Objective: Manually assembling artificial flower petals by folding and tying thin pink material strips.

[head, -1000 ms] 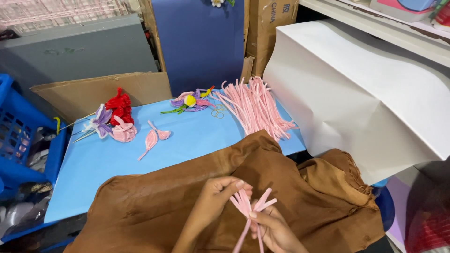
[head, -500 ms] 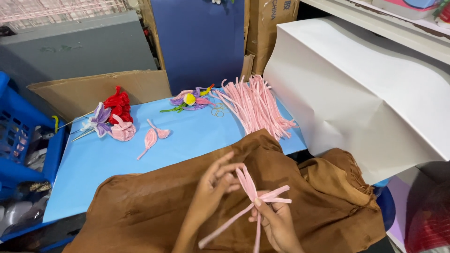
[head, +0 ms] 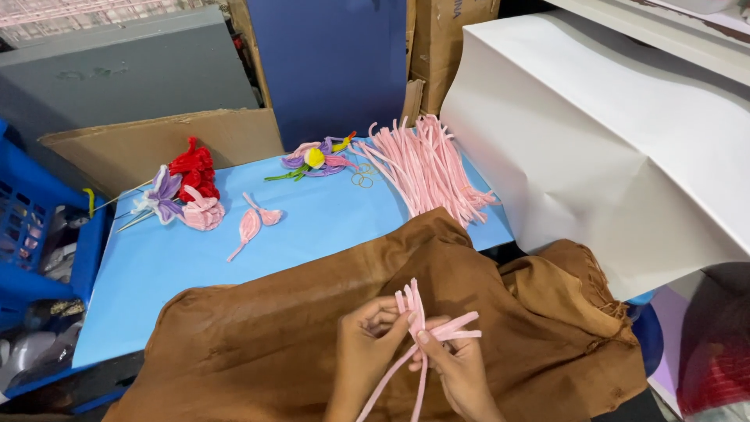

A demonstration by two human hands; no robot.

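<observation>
While behind a white paper bag [head: 625,148] (cardboard boxes [head: 449,47] beyond), both hands on pink stems [head: 422,328].

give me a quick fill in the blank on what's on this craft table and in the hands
1. Both hands, the left hand and the right hand, hold a bundle of bent pipe cleaners coloured ____.
2. The hands work over a cloth whose colour is ____.
3. The loose heap of pink pipe cleaners lies on a sheet coloured light ____.
4. The pipe-cleaner flower with purple petals has a centre coloured ____.

Missing words: pink; brown; blue; yellow
</observation>
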